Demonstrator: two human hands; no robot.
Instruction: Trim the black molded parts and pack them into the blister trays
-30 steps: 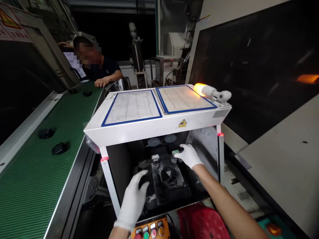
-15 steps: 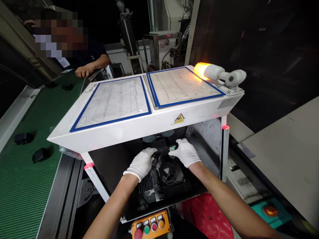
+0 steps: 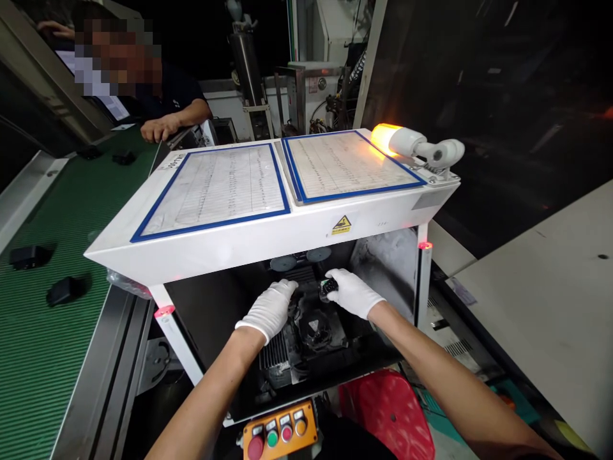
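Note:
Both my hands wear white gloves and reach into the open bay of a white machine [image 3: 268, 246]. My left hand [image 3: 269, 309] is curled on the left side of a black fixture [image 3: 316, 332] with a cavity in its middle; what it grips is hidden. My right hand [image 3: 351, 292] pinches a small dark part [image 3: 328, 287] at the fixture's back right corner. Two round black pads [image 3: 301, 259] hang above the fixture.
Two blue-framed sheets [image 3: 218, 188] lie on the machine's top, beside a lit amber lamp [image 3: 390, 137]. A green conveyor belt [image 3: 48, 345] at left carries black parts [image 3: 64, 291]. Another person leans on it at the far end. An orange button box [image 3: 280, 431] and a red stool [image 3: 385, 415] sit below.
My left hand has moved from the front of the fixture up to its left rear. My right hand stayed at the back right, and its small part now looks dark rather than green.

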